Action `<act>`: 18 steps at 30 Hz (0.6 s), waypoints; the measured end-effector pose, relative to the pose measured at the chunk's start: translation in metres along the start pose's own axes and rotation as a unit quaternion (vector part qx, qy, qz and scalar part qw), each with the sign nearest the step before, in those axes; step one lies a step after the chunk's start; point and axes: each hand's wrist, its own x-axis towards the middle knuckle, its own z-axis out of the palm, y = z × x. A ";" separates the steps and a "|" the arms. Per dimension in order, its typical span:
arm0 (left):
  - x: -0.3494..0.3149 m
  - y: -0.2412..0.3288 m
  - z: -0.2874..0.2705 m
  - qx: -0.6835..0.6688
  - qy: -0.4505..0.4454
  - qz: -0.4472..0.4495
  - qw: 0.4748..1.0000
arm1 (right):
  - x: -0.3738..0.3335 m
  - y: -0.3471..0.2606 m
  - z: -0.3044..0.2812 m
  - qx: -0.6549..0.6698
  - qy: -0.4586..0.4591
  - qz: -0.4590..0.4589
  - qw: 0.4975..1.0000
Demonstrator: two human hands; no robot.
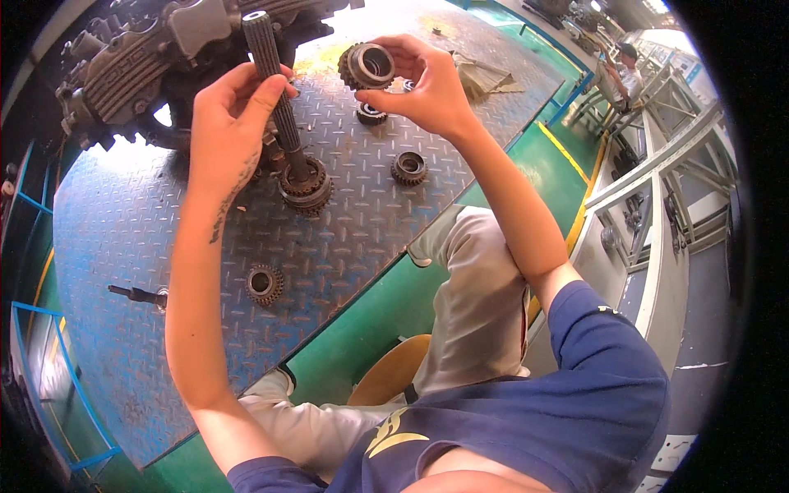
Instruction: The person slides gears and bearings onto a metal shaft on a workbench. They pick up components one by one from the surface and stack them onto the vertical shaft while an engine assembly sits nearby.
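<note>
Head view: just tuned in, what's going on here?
A person's left hand grips a splined shaft standing on end on the table, with gears at its base. The right hand holds a ring gear up beside the shaft, apart from it. More loose gears lie on the table nearby.
</note>
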 end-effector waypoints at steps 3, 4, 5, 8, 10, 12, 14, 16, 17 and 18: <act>0.001 -0.001 0.001 0.001 0.001 -0.008 1.000 | 0.008 -0.013 0.004 0.033 0.015 0.001 0.999; 0.002 -0.001 0.002 -0.010 0.003 -0.013 1.000 | 0.012 -0.016 0.006 0.090 0.012 0.032 0.995; 0.002 -0.001 0.003 -0.013 0.007 -0.024 1.000 | 0.015 -0.019 0.008 0.155 0.003 0.052 0.987; 0.001 -0.001 0.005 0.000 0.012 -0.019 1.000 | 0.027 -0.023 0.011 0.276 0.009 0.096 0.956; 0.000 0.000 0.006 -0.004 0.017 -0.018 1.000 | 0.036 -0.026 0.010 0.351 0.010 0.116 0.929; 0.000 0.002 0.005 0.026 0.007 -0.038 0.999 | 0.045 -0.032 0.009 0.358 -0.023 0.106 0.927; 0.000 0.004 0.004 0.049 0.001 -0.053 0.997 | 0.059 -0.041 0.009 0.349 -0.036 0.107 0.930; 0.000 0.004 0.003 0.027 -0.001 -0.030 0.999 | 0.070 -0.051 0.007 0.377 -0.070 0.111 0.917; 0.000 0.005 0.002 0.031 -0.004 -0.038 0.999 | 0.075 -0.056 0.008 0.417 -0.099 0.095 0.899; 0.000 0.005 0.002 0.039 -0.001 -0.027 0.999 | 0.081 -0.060 0.010 0.377 -0.099 0.103 0.915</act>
